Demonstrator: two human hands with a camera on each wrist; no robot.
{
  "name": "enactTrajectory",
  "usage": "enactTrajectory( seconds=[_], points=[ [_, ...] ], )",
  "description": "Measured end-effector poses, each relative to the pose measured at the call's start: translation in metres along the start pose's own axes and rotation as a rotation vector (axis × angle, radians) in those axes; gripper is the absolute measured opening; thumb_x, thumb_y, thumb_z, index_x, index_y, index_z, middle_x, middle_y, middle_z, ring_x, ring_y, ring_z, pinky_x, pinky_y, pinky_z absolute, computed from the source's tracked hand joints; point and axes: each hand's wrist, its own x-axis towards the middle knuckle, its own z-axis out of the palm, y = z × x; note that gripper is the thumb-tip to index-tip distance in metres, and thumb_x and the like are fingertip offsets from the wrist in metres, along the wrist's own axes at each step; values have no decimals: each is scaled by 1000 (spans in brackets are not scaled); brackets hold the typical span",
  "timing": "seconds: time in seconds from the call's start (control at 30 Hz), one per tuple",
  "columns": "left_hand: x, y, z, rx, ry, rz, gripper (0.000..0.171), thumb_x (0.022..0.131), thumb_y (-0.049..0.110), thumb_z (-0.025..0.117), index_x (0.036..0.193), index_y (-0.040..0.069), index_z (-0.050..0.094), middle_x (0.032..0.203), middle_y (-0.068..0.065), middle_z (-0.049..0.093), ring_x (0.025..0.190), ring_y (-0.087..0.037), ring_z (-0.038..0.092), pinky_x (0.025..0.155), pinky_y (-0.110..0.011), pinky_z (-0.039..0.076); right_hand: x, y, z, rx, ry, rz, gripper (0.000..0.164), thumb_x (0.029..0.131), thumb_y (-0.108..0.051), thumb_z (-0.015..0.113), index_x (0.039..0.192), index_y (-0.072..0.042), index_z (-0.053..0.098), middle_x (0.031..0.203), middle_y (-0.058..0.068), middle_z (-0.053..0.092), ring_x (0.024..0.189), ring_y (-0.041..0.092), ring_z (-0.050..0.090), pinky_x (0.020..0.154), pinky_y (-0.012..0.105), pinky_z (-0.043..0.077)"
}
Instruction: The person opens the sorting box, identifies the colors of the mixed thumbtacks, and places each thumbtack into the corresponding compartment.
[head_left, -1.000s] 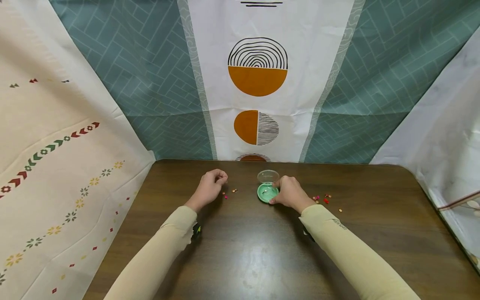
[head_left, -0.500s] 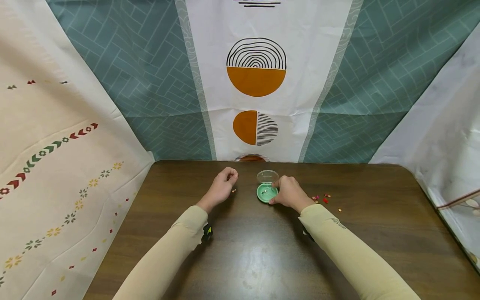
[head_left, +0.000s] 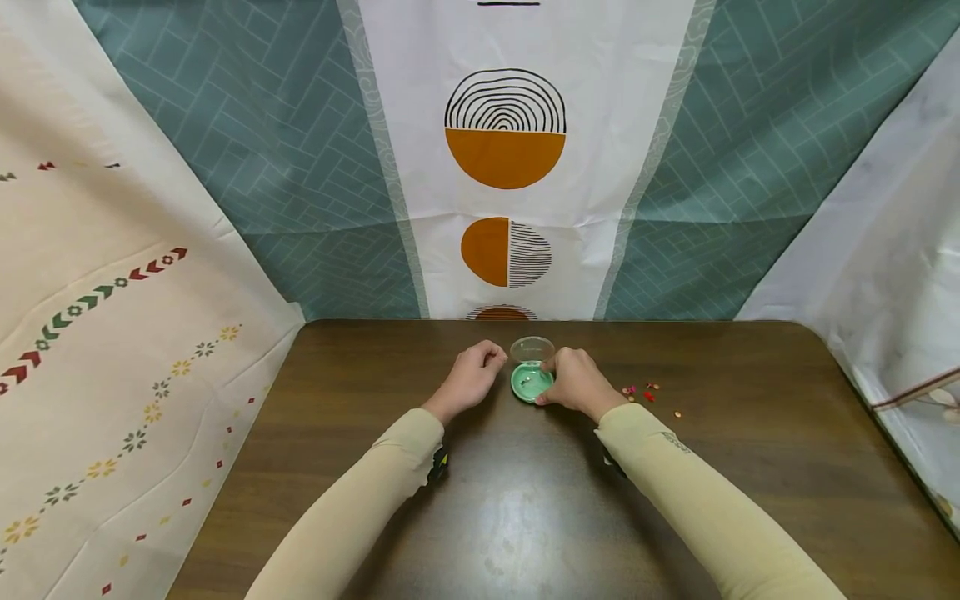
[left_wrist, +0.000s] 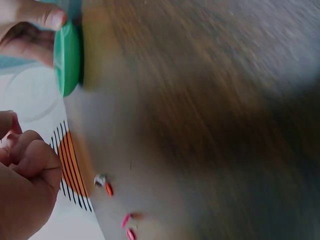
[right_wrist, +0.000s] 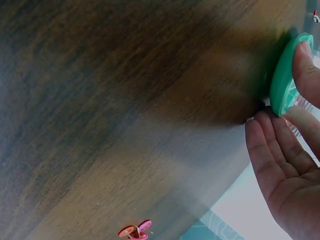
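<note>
Head view: beginning from the left side, the left hand [head_left: 471, 372] is over the table [head_left: 360, 500] with its fingers curled inward; I cannot tell if some tiny piece is hidden between them. In the left wrist view, several small thumbtacks [left_wrist: 109, 189], red and pink, lie on the table near this hand.

Just to its right, about the middle, is a round green container [head_left: 533, 388] with its transparent lid [head_left: 532, 348] raised at the far side. On the floor of the container there is a small dark speck, too small to name. The container seems light, of stiff and smooth plastic, so I judge it could slide easily if nobody steadies it. The best hold is probably at the outer wall; the lid looks thin and more fragile.

The right hand [head_left: 576, 380] grasps the container by its right side, the thumb at the near edge and other fingers further back. More to the right, other thumbtacks [head_left: 648, 396] are scattered, red, pink and orange. They must be very light and hard, with sharp points, thus it is safer to pinch them by the head.
</note>
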Motion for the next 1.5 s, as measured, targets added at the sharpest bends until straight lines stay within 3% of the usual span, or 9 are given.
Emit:
enactTrajectory(
  seconds=[0.3,0.57,1.0,1.23,1.37,1.5],
  points=[
    [11,3,17,83,-49,18,13,94,20,55,93,12,66,79,6,59,74,-9,51,66,-24,43,1,-1,-1,-5,-7,3,61,58,-37,87,109,-8,69,109,1,64,103,21,55,83,32,43],
    [13,4,24,206,-38,-19,10,92,26,59,89,21,67,77,13,58,72,-6,52,62,-24,43,-1,-3,-2,-9,-21,19,61,59,-37,87,110,-8,68,110,1,63,103,21,55,82,33,44],
    [13,-2,27,185,-27,4,10,91,23,60,88,18,69,79,13,59,72,-6,52,65,-24,43,0,-3,-1,-26,-17,17,61,58,-38,87,109,-9,69,109,-1,64,101,21,55,82,33,43],
    [14,-3,10,192,29,10,10,91,25,60,89,20,69,80,14,59,74,-6,53,66,-23,43,0,-3,-1,-23,-18,-6,60,59,-38,86,108,-8,69,109,0,64,101,21,55,81,32,43],
    [17,-4,-11,166,95,-6,12,91,27,60,89,19,69,80,13,60,69,-6,53,63,-24,45,-2,-2,-2,-20,-19,-6,60,59,-37,86,108,-7,69,109,2,64,101,20,55,80,33,43],
    [18,-6,-35,158,178,-74,14,89,29,60,89,20,71,77,13,61,62,-7,54,63,-27,45,-1,-2,-3,-21,-23,-12,58,60,-36,86,107,-8,69,110,2,64,102,21,54,82,34,43]
  ],
)
